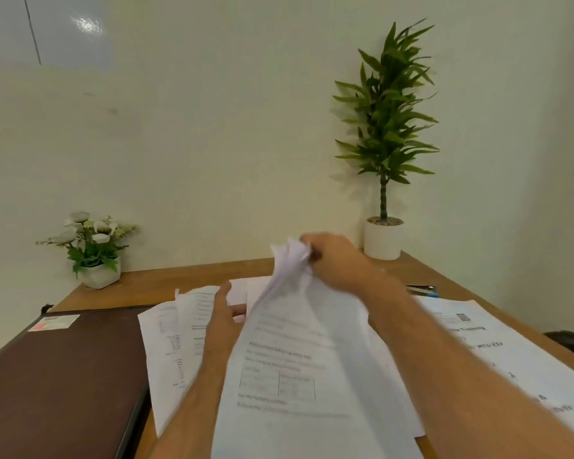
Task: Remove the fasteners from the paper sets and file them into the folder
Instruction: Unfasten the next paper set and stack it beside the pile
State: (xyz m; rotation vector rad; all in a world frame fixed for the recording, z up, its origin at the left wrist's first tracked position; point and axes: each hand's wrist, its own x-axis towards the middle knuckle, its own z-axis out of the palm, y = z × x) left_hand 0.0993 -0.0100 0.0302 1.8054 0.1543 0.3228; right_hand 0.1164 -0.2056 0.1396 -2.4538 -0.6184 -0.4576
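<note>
Right hand (332, 256) pinches crumpled top corner of paper set (299, 359), lifting it off worktop (166, 286). Left hand (224, 323) flat, fingers straight, pressing loose sheets (179, 332) beneath. Brown folder (60, 376) closed, left of left hand.

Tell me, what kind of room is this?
Probably an office or study: a wooden desk against the wall, printed papers, a brown folder, a stapler and potted plants.

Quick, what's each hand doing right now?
Left hand: open, flat on the loose white sheets.
Right hand: closed grip on the crumpled top corner of the white printed paper set.
</note>
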